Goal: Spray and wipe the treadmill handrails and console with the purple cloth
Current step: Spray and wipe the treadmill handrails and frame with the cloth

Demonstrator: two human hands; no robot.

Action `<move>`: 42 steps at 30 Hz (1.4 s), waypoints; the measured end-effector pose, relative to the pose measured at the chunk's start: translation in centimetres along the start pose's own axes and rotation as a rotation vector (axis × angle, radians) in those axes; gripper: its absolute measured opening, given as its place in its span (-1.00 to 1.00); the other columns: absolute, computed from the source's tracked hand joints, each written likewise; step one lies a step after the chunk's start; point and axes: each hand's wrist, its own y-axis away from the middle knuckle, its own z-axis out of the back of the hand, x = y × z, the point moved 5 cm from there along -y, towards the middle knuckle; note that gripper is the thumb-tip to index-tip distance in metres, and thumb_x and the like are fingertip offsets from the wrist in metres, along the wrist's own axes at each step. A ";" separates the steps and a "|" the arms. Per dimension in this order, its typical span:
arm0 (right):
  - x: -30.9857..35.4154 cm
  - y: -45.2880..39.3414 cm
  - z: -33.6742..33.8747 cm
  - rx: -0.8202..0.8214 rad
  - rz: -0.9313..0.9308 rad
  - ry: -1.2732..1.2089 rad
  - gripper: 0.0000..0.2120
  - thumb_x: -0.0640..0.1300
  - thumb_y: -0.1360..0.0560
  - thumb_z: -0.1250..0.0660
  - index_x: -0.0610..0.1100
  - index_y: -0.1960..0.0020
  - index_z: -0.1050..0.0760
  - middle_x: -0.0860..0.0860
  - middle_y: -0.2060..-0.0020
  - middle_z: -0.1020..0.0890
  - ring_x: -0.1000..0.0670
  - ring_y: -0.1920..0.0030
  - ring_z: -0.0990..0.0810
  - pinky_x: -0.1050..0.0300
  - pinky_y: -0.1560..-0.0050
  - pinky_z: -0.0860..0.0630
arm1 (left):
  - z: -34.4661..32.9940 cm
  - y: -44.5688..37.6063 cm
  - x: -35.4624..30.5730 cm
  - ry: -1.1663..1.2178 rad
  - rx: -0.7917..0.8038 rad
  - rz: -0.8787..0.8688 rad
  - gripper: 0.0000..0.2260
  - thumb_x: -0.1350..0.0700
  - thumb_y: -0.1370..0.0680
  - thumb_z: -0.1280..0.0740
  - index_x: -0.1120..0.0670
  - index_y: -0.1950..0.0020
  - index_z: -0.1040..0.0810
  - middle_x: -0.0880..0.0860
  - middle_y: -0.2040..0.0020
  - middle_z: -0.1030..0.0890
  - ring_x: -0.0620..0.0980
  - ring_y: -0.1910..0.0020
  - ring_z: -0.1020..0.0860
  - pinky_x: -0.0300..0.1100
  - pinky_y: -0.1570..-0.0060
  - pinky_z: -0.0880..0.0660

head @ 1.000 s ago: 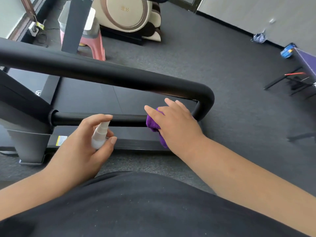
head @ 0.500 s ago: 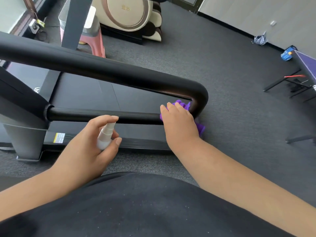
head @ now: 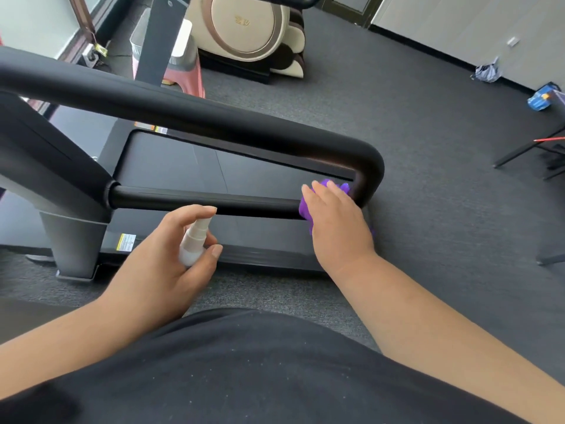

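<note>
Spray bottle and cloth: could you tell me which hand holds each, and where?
Left hand grips the spray bottle around its body; right hand presses the purple cloth onto the handrail.

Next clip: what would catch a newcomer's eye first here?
The purple cloth, pressed by the right hand onto the thin lower handrail beside its bend, stands out against the black treadmill. Left of it, the left hand holds a small white spray bottle below that rail.

right hand [head: 334, 223] slid purple cloth [head: 305, 206] rightward along lower handrail [head: 214, 201], now at its end bend
</note>
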 end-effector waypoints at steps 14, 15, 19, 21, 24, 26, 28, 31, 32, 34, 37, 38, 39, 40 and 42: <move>7.1 -0.5 -4.1 -0.173 -0.084 -0.435 -0.36 -0.35 -0.52 -0.34 -0.14 -0.55 -0.24 -0.08 -0.52 -0.30 -0.13 -0.56 -0.15 -0.06 -0.55 -0.10 | 4.2 2.1 2.3 -0.068 -0.031 0.084 -0.53 -0.03 -0.51 -0.34 -0.44 -0.26 -0.24 -0.18 0.04 -0.59 -0.12 0.15 -0.59 -0.44 0.22 -0.42; 8.4 -0.9 -4.1 -0.163 -0.039 -0.421 -0.35 -0.34 -0.52 -0.35 -0.13 -0.55 -0.23 -0.07 -0.52 -0.30 -0.12 -0.56 -0.15 -0.07 -0.55 -0.11 | 4.8 2.3 2.4 -0.085 -0.038 0.087 -0.54 -0.06 -0.50 -0.32 -0.44 -0.27 -0.23 -0.20 0.04 -0.59 -0.13 0.15 -0.59 -0.41 0.24 -0.43; 13.3 -3.1 -4.3 -0.145 0.076 -0.399 -0.33 -0.31 -0.51 -0.36 -0.09 -0.55 -0.23 -0.06 -0.51 -0.33 -0.13 -0.54 -0.18 -0.06 -0.55 -0.10 | 6.5 3.1 3.2 -0.158 -0.074 0.096 -0.51 -0.04 -0.50 -0.33 -0.44 -0.28 -0.20 -0.23 0.02 -0.58 -0.20 0.15 -0.57 -0.33 0.23 -0.41; 15.3 -4.1 -4.3 -0.148 0.136 -0.391 -0.33 -0.30 -0.49 -0.35 -0.09 -0.55 -0.25 -0.06 -0.50 -0.35 -0.15 -0.53 -0.20 -0.06 -0.55 -0.09 | 7.0 3.6 3.8 -0.178 -0.088 0.114 -0.45 0.06 -0.49 -0.38 -0.44 -0.27 -0.21 -0.23 0.02 -0.58 -0.23 0.13 -0.57 -0.46 0.19 -0.40; 18.0 -5.1 -4.1 -0.126 0.240 -0.412 -0.34 -0.29 -0.50 -0.34 -0.07 -0.55 -0.24 -0.05 -0.50 -0.35 -0.14 -0.53 -0.21 -0.04 -0.56 -0.08 | 7.3 4.1 4.6 -0.191 -0.103 0.149 -0.41 0.15 -0.48 -0.41 -0.42 -0.26 -0.24 -0.25 0.01 -0.58 -0.27 0.11 -0.57 -0.60 0.16 -0.33; 19.3 -5.6 -3.8 -0.074 0.317 -0.470 -0.36 -0.29 -0.53 -0.30 -0.07 -0.56 -0.21 -0.04 -0.52 -0.32 -0.10 -0.54 -0.18 0.02 -0.56 -0.03 | 7.2 4.0 4.8 -0.187 -0.100 0.157 -0.40 0.16 -0.49 -0.42 -0.43 -0.25 -0.25 -0.25 0.01 -0.58 -0.28 0.10 -0.57 -0.58 0.14 -0.35; 18.9 -6.2 -2.7 -0.013 0.281 -0.680 -0.38 -0.31 -0.53 -0.31 -0.07 -0.55 -0.25 -0.04 -0.49 -0.37 -0.06 -0.51 -0.25 0.13 -0.51 -0.07 | 7.0 3.6 4.7 -0.181 -0.088 0.144 -0.41 0.11 -0.49 -0.41 -0.44 -0.26 -0.24 -0.25 0.02 -0.59 -0.24 0.11 -0.57 -0.45 0.15 -0.41; 15.2 -6.3 -0.2 -0.090 0.050 -0.977 -0.44 -0.23 -0.54 -0.36 -0.07 -0.51 -0.32 -0.04 -0.39 -0.47 0.01 -0.37 -0.39 0.33 -0.34 -0.18 | 6.8 2.9 4.5 -0.149 -0.079 0.132 -0.45 0.06 -0.50 -0.39 -0.44 -0.28 -0.23 -0.24 0.03 -0.59 -0.18 0.14 -0.58 -0.26 0.22 -0.42; 13.6 -6.1 0.5 -0.155 -0.013 -0.997 -0.46 -0.20 -0.54 -0.37 -0.05 -0.49 -0.35 -0.03 -0.36 -0.49 0.05 -0.34 -0.40 0.37 -0.31 -0.20 | 6.6 2.7 4.5 -0.128 -0.081 0.133 -0.46 0.05 -0.50 -0.38 -0.43 -0.29 -0.23 -0.24 0.04 -0.59 -0.17 0.14 -0.58 -0.27 0.23 -0.43; 10.5 -5.6 1.5 -0.268 -0.094 -0.940 -0.54 -0.14 -0.54 -0.35 -0.01 -0.42 -0.41 0.01 -0.31 -0.52 0.10 -0.27 -0.43 0.35 -0.27 -0.28 | 6.3 2.4 5.0 -0.069 -0.075 0.152 -0.49 0.04 -0.51 -0.37 -0.42 -0.29 -0.25 -0.22 0.05 -0.59 -0.14 0.15 -0.59 -0.36 0.22 -0.44; 7.6 -5.4 1.3 -0.233 -0.122 -0.746 -0.57 -0.06 -0.56 -0.33 0.01 -0.41 -0.39 0.04 -0.32 -0.50 0.06 -0.29 -0.43 0.25 -0.25 -0.32 | 5.6 2.1 5.5 -0.005 -0.049 0.185 -0.52 0.04 -0.51 -0.36 -0.41 -0.27 -0.27 -0.16 0.05 -0.59 -0.11 0.18 -0.59 -0.47 0.23 -0.41; 7.3 -5.5 0.5 -0.154 -0.102 -0.678 -0.53 -0.04 -0.57 -0.32 0.02 -0.46 -0.34 0.03 -0.38 -0.46 0.02 -0.36 -0.40 0.17 -0.34 -0.32 | 5.4 2.0 5.6 0.010 -0.042 0.184 -0.52 0.04 -0.52 -0.35 -0.41 -0.27 -0.27 -0.15 0.05 -0.59 -0.10 0.18 -0.59 -0.47 0.23 -0.41; 7.4 -5.5 -0.4 -0.069 -0.088 -0.619 -0.49 0.00 -0.59 -0.31 0.03 -0.51 -0.29 0.01 -0.44 -0.41 -0.04 -0.43 -0.35 0.05 -0.42 -0.30 | 5.3 1.9 5.6 0.018 -0.039 0.179 -0.52 0.05 -0.52 -0.35 -0.41 -0.27 -0.27 -0.15 0.04 -0.59 -0.10 0.18 -0.59 -0.47 0.22 -0.40; 7.5 -5.6 -1.2 -0.007 -0.094 -0.575 -0.47 0.05 -0.59 -0.29 0.06 -0.53 -0.25 -0.02 -0.48 -0.37 -0.09 -0.46 -0.32 -0.04 -0.45 -0.28 | 5.3 1.9 5.6 0.017 -0.038 0.173 -0.52 0.05 -0.52 -0.35 -0.41 -0.27 -0.27 -0.15 0.04 -0.59 -0.09 0.17 -0.59 -0.47 0.22 -0.40; 8.2 -5.7 -2.1 0.015 -0.131 -0.534 -0.46 0.15 -0.59 -0.25 0.12 -0.53 -0.24 -0.05 -0.48 -0.37 -0.15 -0.44 -0.36 -0.11 -0.41 -0.33 | 5.5 1.9 5.8 -0.002 -0.044 0.165 -0.51 0.05 -0.53 -0.35 -0.42 -0.28 -0.26 -0.17 0.04 -0.59 -0.09 0.17 -0.59 -0.49 0.22 -0.40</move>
